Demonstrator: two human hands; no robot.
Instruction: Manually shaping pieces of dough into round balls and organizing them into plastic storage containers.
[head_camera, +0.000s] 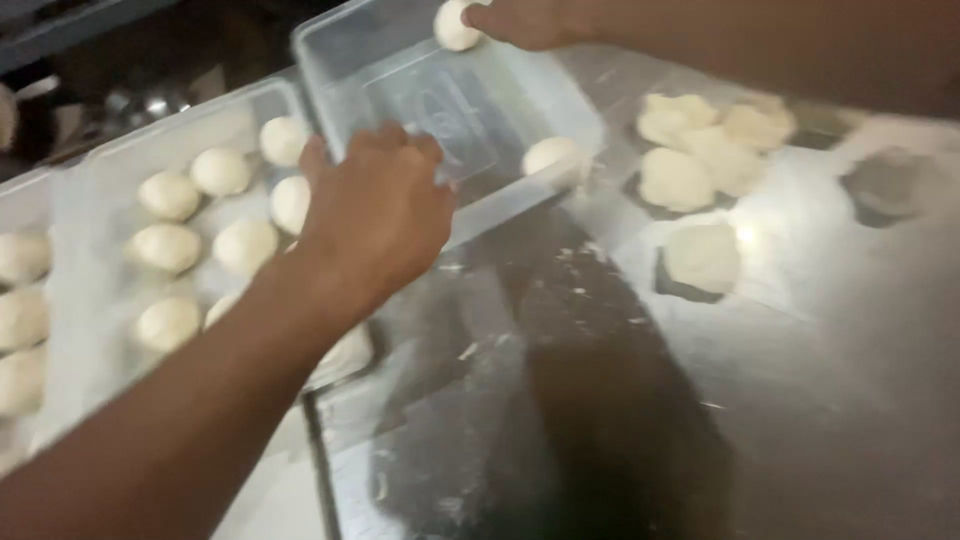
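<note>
A: Where's the dough ball (456, 24)?

B: At the far rim of the clear tub (420, 90), pinched in the right hand (530, 20). It looks soft and light, so cradle it from underneath and don't squeeze.

A: And the left hand (375, 205)?

B: Curled over the tub's near edge, fingers closed on the rim, arm stretched forward. 1 more ball (552, 155) sits inside. A tray of dough balls (190, 225) lies left, with flattened pieces (700, 150) right on the floury surface (800, 380).
</note>
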